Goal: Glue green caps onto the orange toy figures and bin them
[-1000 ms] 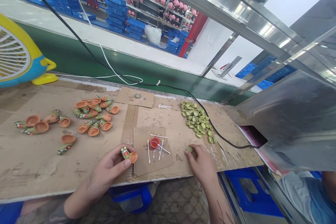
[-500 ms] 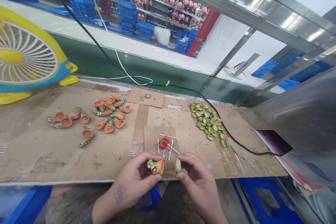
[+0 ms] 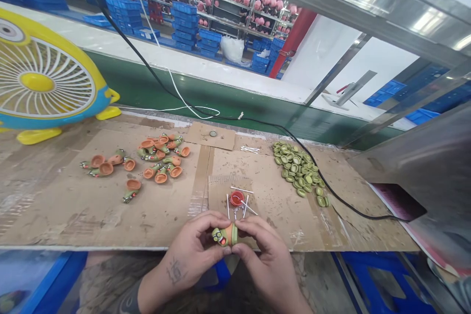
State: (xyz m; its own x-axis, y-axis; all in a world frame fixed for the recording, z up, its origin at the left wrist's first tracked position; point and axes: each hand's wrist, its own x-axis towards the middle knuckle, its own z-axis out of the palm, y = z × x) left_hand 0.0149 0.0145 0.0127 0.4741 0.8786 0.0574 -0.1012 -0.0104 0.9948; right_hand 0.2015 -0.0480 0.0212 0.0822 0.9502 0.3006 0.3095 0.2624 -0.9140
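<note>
My left hand [image 3: 200, 243] pinches a small green and orange toy figure [image 3: 221, 236] with yellow-rimmed eyes and a red mouth. Between the thumb and fingers of my right hand [image 3: 263, 250] is a green oval cap [image 3: 234, 234], pressed against the figure's wide orange end. Just beyond my hands sits a small red pot [image 3: 237, 199], with several cotton swabs [image 3: 242, 190] around it and one resting on its rim. More figures [image 3: 162, 149] lie to the left, their hollow orange ends showing. A heap of green caps [image 3: 294, 167] lies at the right.
A yellow and blue fan [image 3: 51, 78] stands at the far left. A black cable [image 3: 320, 171] runs along the back and past the heap of caps. Behind the cardboard-covered table [image 3: 162, 221] is a green ledge [image 3: 257, 108]. A metal duct [image 3: 423, 167] bulges in at the right.
My right hand has moved left and brought the green cap from apart onto the figure's orange end. The whole view has shifted slightly.
</note>
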